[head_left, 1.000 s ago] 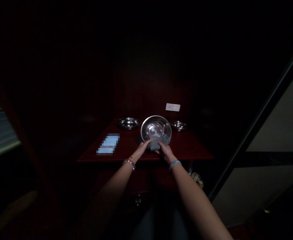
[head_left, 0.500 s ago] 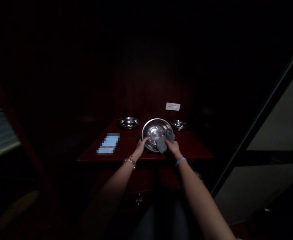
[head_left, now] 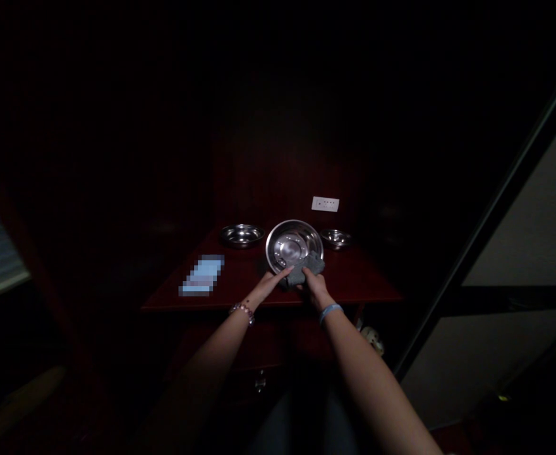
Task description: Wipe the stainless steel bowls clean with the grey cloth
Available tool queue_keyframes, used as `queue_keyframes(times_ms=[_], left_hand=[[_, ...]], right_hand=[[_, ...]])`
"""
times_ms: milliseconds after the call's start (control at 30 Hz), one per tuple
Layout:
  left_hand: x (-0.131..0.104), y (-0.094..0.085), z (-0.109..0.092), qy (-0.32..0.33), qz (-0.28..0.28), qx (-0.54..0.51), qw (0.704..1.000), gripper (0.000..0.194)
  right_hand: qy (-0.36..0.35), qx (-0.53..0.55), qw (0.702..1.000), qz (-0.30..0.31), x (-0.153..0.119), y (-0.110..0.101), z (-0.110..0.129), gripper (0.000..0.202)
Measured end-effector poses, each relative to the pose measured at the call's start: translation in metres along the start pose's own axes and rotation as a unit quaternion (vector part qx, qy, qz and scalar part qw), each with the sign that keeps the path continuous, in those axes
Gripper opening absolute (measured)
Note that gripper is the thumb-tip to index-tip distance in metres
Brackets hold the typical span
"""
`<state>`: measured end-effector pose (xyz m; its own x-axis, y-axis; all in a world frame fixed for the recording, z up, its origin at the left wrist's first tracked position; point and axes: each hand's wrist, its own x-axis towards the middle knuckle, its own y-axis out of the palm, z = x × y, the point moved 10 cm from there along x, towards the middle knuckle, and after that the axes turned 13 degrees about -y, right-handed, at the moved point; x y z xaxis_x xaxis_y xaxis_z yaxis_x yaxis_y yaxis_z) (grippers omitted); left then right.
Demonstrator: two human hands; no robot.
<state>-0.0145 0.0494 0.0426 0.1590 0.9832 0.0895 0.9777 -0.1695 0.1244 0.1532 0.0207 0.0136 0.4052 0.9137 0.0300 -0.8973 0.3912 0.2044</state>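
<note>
A shiny metal basin point(head_left: 290, 245) is tilted up above the dark red tabletop, its hollow side facing me. My left hand point(head_left: 269, 285) grips its lower rim, the thumb lying over the near edge. A grey cloth point(head_left: 301, 270) is draped over the lower right part of the rim. My right hand point(head_left: 314, 283) pinches this cloth against the basin, close beside my left thumb. The fingers behind the basin are mostly hidden.
A metal bowl point(head_left: 242, 235) stands back left on the tabletop point(head_left: 240, 284), and a smaller bowl point(head_left: 336, 238) back right. A blurred-out bright rectangle point(head_left: 203, 275) lies at the left. A white socket panel point(head_left: 325, 204) is on the back wall. Below is a drawer handle point(head_left: 259, 382).
My right hand and the cloth have moved left along the lower rim, nearer my left hand. My left hand has slid down a little on the basin. The view has shifted slightly.
</note>
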Motion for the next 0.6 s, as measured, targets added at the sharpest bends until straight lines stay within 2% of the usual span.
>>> queue_keyframes(times_ms=[100, 233, 433, 600], left_hand=[[0.003, 0.0, 0.009, -0.034, 0.018, -0.021, 0.999, 0.053], [0.009, -0.013, 0.016, -0.051, -0.026, -0.025, 0.998, 0.046], [0.014, -0.027, 0.021, -0.041, -0.071, -0.041, 0.996, 0.048], [0.007, -0.036, 0.016, -0.013, -0.105, -0.06, 0.993, 0.06]], right_hand=[[0.021, 0.037, 0.999, 0.009, -0.006, 0.011, -0.008, 0.032], [0.03, 0.038, 0.999, 0.024, -0.003, 0.012, -0.012, 0.033], [0.028, -0.018, 0.999, 0.027, 0.004, 0.0, -0.005, 0.03], [-0.035, -0.068, 0.997, 0.03, 0.018, -0.018, 0.01, 0.025]])
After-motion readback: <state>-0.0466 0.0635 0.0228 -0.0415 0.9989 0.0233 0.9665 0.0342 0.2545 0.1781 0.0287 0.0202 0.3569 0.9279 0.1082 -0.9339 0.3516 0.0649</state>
